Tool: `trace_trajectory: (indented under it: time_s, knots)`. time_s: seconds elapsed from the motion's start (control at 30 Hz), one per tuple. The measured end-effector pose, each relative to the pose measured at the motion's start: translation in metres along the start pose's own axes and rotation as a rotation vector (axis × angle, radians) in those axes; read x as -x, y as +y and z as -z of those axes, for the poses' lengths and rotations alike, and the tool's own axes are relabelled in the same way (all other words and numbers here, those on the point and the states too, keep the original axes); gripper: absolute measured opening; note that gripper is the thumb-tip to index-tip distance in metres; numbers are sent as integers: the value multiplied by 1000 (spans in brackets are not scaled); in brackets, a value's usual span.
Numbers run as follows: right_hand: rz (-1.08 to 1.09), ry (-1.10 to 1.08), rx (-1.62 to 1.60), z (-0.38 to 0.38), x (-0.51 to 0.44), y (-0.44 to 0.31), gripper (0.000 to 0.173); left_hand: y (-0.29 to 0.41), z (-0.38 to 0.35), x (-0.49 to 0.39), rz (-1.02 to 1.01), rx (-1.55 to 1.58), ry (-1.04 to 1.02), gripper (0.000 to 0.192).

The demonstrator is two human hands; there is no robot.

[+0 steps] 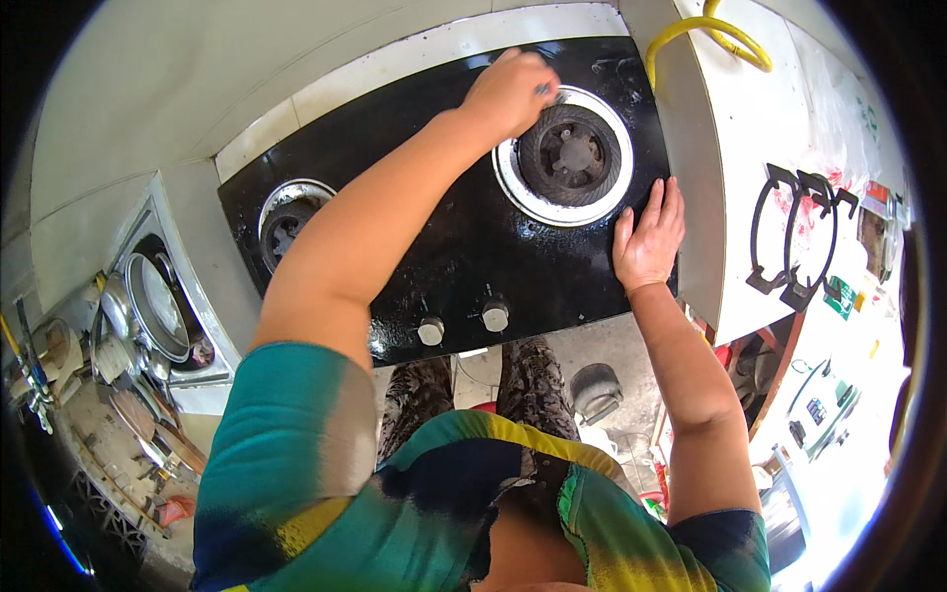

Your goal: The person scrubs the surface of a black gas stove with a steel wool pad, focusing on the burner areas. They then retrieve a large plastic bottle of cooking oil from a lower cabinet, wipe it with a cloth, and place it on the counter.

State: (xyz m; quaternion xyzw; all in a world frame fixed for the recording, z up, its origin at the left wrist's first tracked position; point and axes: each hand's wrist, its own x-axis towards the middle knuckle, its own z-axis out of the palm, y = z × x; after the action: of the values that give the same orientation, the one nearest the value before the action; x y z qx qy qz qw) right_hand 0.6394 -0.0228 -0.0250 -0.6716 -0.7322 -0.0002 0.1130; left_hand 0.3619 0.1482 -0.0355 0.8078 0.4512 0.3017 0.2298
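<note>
A black glass-topped gas stove (459, 237) lies before me, its surface shiny and smeared. My left hand (518, 92) is curled at the upper left rim of the right burner's metal drip ring (625, 181). A small greyish thing, blurred and mostly hidden, shows between its fingers. Uncovered, the right burner head (573, 154) sits inside that ring. My right hand (651, 240) rests flat, fingers extended, on the stove's right edge. The left burner (285, 226) is partly hidden by my left forearm. Two control knobs (431, 331) (495, 316) are at the front.
Black pan supports (795, 229) lie on the white counter to the right, near plastic bags. A yellow hose (710, 29) curves behind the stove's right corner. At left, a steel sink (177, 296) holds pans, with more cookware alongside. A dark pot (595, 392) stands on the floor.
</note>
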Motion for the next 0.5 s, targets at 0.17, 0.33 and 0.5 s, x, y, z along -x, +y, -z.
trace_trajectory:
  time_s: [0.17,0.33,0.5]
  knots:
    - [-18,-1,-10,2,3,1,66,7,16,30,36,62,-53,9]
    - [19,5,-20,1,-3,-5,66,-2,-2,-21,-15,13,-48,10]
    - [-3,4,1,2,1,0,66,-8,20,25,-39,51,-133,9]
